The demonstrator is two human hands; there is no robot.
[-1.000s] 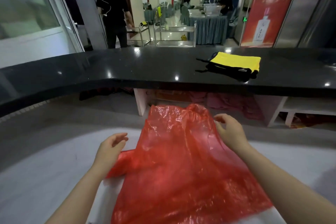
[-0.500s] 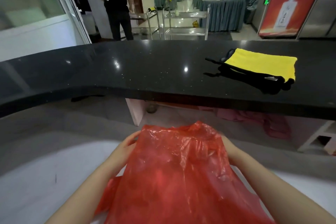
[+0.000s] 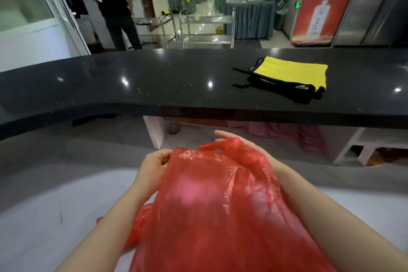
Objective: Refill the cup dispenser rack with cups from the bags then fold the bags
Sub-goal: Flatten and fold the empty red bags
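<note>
A thin red plastic bag (image 3: 212, 205) is raised off the white lower worktop (image 3: 44, 205) between my two hands and fills the lower middle of the view. My left hand (image 3: 152, 165) pinches the bag's upper left edge with curled fingers. My right hand (image 3: 240, 146) is mostly hidden behind the bag's top right, where a handle hole shows; only its fingertips stick out above the plastic. No cups or dispenser rack are in view.
A glossy black counter (image 3: 154, 86) runs across just beyond the bag, with a yellow cloth and a black strapped item (image 3: 293, 73) on its right part. Behind it stand metal trolleys (image 3: 198, 28), a person in black (image 3: 112, 4) and a red banner (image 3: 324, 2).
The bag lay spread flat on the worktop a second ago; both hands have gathered its far end and lifted it toward me. The camera has tilted down and closer.
</note>
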